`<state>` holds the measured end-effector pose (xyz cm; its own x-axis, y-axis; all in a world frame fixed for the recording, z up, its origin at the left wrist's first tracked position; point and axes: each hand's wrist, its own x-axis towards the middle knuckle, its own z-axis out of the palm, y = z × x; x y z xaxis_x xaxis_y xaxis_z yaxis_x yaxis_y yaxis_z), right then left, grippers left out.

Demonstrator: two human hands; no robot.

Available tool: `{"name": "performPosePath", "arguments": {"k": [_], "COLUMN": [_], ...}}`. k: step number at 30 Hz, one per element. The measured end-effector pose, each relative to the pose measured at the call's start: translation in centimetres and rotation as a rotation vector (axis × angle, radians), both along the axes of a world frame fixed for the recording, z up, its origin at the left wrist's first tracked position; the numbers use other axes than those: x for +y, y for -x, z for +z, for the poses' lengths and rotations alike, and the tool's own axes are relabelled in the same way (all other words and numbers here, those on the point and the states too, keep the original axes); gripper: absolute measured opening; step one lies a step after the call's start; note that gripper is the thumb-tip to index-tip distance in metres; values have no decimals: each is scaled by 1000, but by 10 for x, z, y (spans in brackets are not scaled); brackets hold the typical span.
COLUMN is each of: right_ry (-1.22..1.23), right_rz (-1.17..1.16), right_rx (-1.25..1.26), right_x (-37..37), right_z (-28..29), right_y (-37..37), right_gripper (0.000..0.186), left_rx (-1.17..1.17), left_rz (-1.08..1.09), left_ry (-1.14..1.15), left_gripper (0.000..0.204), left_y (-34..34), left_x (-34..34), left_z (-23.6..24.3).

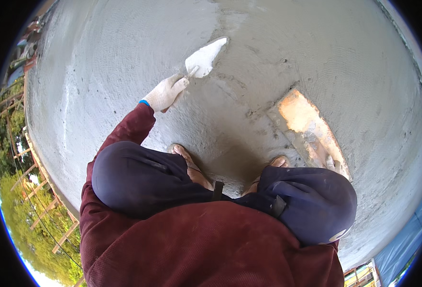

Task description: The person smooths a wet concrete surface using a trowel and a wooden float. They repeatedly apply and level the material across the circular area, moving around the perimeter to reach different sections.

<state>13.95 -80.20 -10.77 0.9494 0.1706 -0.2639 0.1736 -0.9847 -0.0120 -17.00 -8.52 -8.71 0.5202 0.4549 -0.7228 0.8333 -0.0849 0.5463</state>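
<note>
Grip of the left hand (165, 93) is closed, the gloved fingers pinching together around the handle end of a trowel (205, 58), with no visible gap between thumb and forefinger. Glove is off-white knit, edged at the wrist by a blue band (144, 103). Trowel extends beyond the fingertips, ahead and to the right; a narrow neck joins the handle to a leaf-shaped blade ending in a blunt point. Blade face appears bright white under glare, with a grey tip and an uneven outline along its right side. Blade lies low over a grey cement surface (125, 71); whether its whole underside touches cannot be told. Cement beside the blade shows swirl marks, with a rougher, lumpy patch to the right of the grip. Well to the right of that grip, a long board (297, 112) rests on the cement, its face pale orange and cream in part and smeared grey elsewhere. Right hand (332, 163) is mostly hidden behind the right knee (311, 203); pale shapes resembling fingers show at the near end of the board, and their degree of closure cannot be told. Left foot (187, 160) stands on the cement nearer the body than the left grip.
</note>
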Motion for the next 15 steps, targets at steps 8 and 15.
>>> {"name": "performPosePath", "arguments": {"k": [8,15], "right_ry": [-33,-166], "right_rz": [-109,-97], "right_rx": [-92,-9], "right_x": [-32,4], "right_z": [-13,1], "right_y": [69,45], "right_gripper": [62,57], "left_rx": [-60,-157], "left_rz": [-53,-311], "left_ry": [226,263], "left_gripper": [62,56], "left_y": [-20,-141], "left_x": [-36,-41], "left_z": [14,63]}}
